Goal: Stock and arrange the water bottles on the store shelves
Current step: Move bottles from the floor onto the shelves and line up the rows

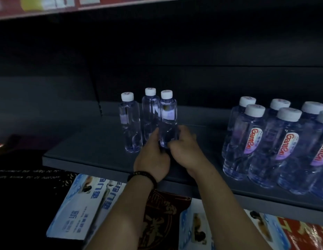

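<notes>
Three clear water bottles with white caps stand on the dark grey shelf [88, 141]. The right one [168, 114] is held at its base from both sides: my left hand [153, 156], with a dark bead bracelet at the wrist, grips its left side, and my right hand [184, 148] curls round its right side. Just behind and to the left stands the middle bottle [149, 109]. The left bottle [129, 123] stands apart, untouched. Their labels face away or are hidden.
A group of several labelled bottles [276, 141] fills the shelf's right part. Bare shelf lies to the left of the three bottles. Below the shelf lie blue-and-white boxes [79, 210] and red packaging [305, 233]. An upper shelf edge [48, 8] runs overhead.
</notes>
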`<control>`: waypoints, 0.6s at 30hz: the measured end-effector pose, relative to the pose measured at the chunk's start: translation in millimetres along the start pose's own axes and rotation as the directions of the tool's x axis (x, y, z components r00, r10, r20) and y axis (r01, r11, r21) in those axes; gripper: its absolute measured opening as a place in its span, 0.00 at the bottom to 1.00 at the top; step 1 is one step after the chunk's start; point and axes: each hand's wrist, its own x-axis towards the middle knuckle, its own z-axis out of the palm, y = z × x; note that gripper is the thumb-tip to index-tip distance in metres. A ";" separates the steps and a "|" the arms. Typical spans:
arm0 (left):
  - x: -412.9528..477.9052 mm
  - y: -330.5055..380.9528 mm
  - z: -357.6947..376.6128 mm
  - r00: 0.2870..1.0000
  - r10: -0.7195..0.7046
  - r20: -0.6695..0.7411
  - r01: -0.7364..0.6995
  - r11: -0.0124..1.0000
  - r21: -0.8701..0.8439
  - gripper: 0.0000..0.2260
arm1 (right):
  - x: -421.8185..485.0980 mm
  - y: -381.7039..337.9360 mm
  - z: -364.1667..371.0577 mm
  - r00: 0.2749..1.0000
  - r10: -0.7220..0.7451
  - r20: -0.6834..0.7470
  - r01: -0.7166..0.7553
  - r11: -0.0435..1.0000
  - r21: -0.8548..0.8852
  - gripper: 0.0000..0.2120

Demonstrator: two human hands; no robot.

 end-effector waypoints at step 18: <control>18.1 12.0 22.5 0.979 0.023 0.202 0.007 0.989 -0.150 0.21 | -58.6 11.7 -51.0 0.994 -0.067 0.082 0.090 0.944 -0.316 0.32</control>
